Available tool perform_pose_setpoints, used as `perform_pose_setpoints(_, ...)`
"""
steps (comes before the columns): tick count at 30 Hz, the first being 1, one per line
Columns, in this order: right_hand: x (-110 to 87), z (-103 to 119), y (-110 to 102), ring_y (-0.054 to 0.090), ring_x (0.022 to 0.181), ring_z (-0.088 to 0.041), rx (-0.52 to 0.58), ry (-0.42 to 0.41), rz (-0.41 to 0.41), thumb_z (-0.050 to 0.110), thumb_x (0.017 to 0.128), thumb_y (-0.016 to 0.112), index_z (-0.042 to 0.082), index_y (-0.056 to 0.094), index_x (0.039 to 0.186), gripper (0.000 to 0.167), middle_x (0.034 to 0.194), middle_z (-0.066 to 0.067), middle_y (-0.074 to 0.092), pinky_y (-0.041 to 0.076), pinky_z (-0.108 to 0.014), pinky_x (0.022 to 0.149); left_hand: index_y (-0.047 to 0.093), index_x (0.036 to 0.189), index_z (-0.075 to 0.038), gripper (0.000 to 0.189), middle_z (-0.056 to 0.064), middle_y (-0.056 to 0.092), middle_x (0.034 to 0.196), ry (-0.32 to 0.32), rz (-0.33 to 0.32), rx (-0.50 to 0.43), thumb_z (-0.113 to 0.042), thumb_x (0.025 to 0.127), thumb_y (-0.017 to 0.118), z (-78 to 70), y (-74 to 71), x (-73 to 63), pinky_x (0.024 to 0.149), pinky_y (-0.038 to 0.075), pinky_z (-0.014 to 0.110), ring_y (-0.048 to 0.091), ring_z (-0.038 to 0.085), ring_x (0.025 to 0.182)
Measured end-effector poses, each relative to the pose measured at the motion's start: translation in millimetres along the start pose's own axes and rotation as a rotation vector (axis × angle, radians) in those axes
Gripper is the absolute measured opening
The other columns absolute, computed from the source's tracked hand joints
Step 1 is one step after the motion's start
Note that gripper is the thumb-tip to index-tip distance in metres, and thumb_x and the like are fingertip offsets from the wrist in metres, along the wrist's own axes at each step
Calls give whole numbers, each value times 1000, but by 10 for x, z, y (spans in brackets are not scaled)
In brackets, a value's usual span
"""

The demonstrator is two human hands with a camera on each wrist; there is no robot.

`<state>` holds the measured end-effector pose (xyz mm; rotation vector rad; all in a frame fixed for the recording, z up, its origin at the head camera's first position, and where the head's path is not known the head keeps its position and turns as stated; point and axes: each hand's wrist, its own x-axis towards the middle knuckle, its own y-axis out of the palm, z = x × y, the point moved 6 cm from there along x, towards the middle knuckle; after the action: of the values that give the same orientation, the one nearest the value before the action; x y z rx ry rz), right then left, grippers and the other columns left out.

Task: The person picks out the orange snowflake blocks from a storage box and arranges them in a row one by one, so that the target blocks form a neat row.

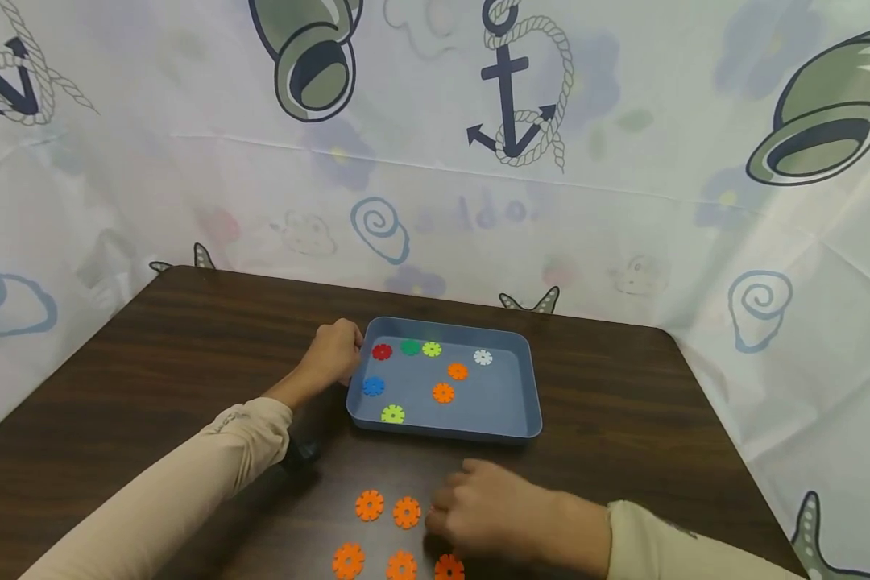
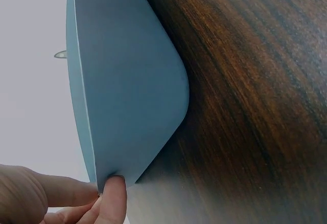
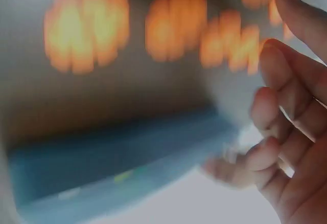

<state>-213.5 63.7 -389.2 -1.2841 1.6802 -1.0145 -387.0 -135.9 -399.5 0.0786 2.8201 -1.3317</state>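
Observation:
A shallow blue-grey tray (image 1: 478, 403) stands on the table with several small notched discs in it. My left hand (image 1: 336, 352) is at its left end. In the left wrist view the left thumb and fingers (image 2: 113, 201) pinch the tray's rim near a corner. My right hand (image 1: 489, 509) is in front of the tray, just right of a group of orange notched discs (image 1: 407, 512). In the right wrist view its fingers (image 3: 265, 106) are loosely bent, with a gap between the thumb and index fingertips and nothing held. Behind the fingertips the orange discs (image 3: 87, 27) are blurred.
Inside the tray lie a red disc (image 1: 382, 352), a blue disc (image 1: 374, 387), a white disc (image 1: 482, 357) and several green, yellow-green and orange ones. The dark wooden table (image 1: 616, 403) meets a printed white cloth (image 1: 435, 161) at its back edge.

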Motion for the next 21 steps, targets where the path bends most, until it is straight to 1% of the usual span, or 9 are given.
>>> perform_pose_setpoints(2,44,-365,-41,61,79,-5,58,131,75,43,88,74,25,70,105,25,95,12,66,46,-17,62,61,112,14,24,22,66,88,0,0,7,8,90,55,0,-5,0,50,59,28,71,25,62)
perform_pose_setpoints(4,63,-795,-7,65,86,-11,118,295,113,40,87,76,19,70,111,33,102,5,68,55,-23,69,61,112,13,24,21,66,88,-7,-3,12,8,90,55,-1,-6,0,50,59,27,71,24,61)
perform_pose_setpoints(6,55,-1183,107,67,91,-16,175,444,124,35,87,78,15,70,116,36,106,0,69,60,-29,73,61,112,14,24,22,67,89,-5,-3,9,8,90,54,-1,3,-2,50,59,28,71,24,60)
perform_pose_setpoints(8,53,-1467,280,69,94,-20,207,539,135,30,85,80,13,70,119,39,110,-5,69,61,-32,73,61,113,14,24,23,67,91,-5,-1,1,7,91,53,11,12,-10,50,59,28,71,25,61)
perform_pose_setpoints(10,70,-1625,483,68,101,-22,211,565,180,28,85,80,12,69,124,43,116,-7,68,62,-35,76,61,113,14,24,24,67,93,-5,4,-10,7,92,53,26,30,-19,49,59,28,71,24,61)
perform_pose_setpoints(11,88,-1664,575,68,104,-22,214,560,208,27,86,79,13,67,127,45,119,-8,68,62,-36,77,61,113,15,24,25,67,94,-5,5,-15,7,92,52,32,39,-25,49,59,28,71,24,61)
perform_pose_setpoints(14,158,-1698,776,67,107,-23,225,527,257,26,89,76,15,65,130,44,121,-8,68,61,-38,81,61,111,14,23,27,67,97,-1,1,-20,8,91,52,41,53,-34,48,59,28,71,24,61)
perform_pose_setpoints(17,228,-1694,860,66,103,-23,236,516,270,22,93,72,20,66,129,37,115,-8,69,61,-39,81,62,108,13,21,28,68,99,4,-15,-20,9,90,53,34,41,-30,48,59,28,71,25,61)
perform_pose_setpoints(21,293,-1698,878,66,95,-23,240,521,247,14,93,70,18,68,122,29,107,-7,69,61,-37,76,64,104,12,19,26,68,95,14,-36,-12,9,88,53,15,1,-17,48,59,28,71,26,62)
